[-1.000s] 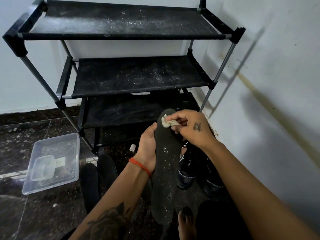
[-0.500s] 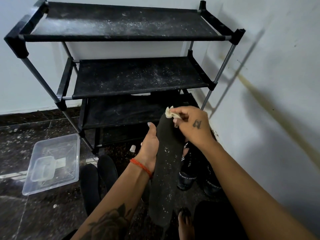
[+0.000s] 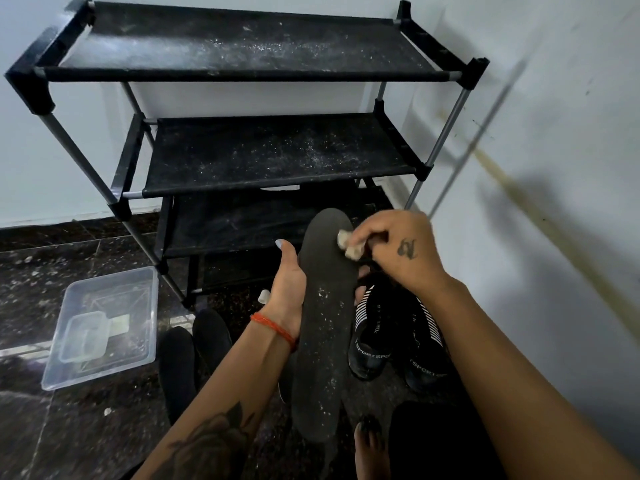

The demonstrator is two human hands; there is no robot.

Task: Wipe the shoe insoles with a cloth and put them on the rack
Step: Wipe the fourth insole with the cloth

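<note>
In the head view, a dark insole (image 3: 323, 317) is gripped along its edge by the left hand (image 3: 289, 289), in front of the rack (image 3: 242, 57); a cloth (image 3: 349, 244) is pinched against its toe by the right hand (image 3: 398, 251). Open floor (image 3: 86, 427) lies left of the insole.

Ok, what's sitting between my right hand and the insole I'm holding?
In the head view, a small crumpled cloth, pinched by the right hand, presses against the upper part of the insole.
</note>
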